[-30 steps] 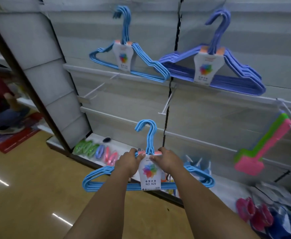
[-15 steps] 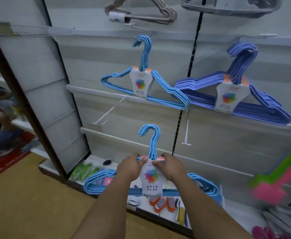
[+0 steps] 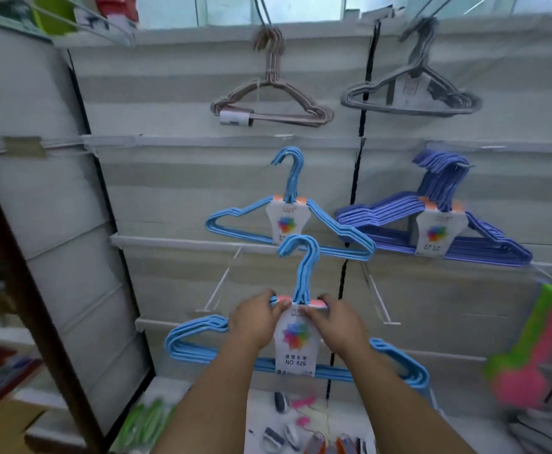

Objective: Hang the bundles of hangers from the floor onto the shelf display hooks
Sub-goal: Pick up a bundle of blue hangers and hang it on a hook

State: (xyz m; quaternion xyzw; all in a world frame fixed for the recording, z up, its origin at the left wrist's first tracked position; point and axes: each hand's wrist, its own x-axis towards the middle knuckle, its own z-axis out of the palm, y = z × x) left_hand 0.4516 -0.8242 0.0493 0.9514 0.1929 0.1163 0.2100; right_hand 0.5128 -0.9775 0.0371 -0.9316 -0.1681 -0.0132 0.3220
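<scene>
Change: blue hanger bundle now raised higher, hooks overlapping the hung blue bundle.
Label: "NO 829".
Fingers: left hand and right hand grasp its neck.

The white card on the light blue hanger bundle held in both hands reads "NO 829" in dark print under a multicoloured flower emblem. Above that number stands a line of small characters, too blurred to read, and the tiny print along the card's bottom edge and top edge is likewise unreadable. The cards on the hung blue bundle and the purple bundle carry the same emblem; their print starts with "NO", the rest illegible.
</scene>
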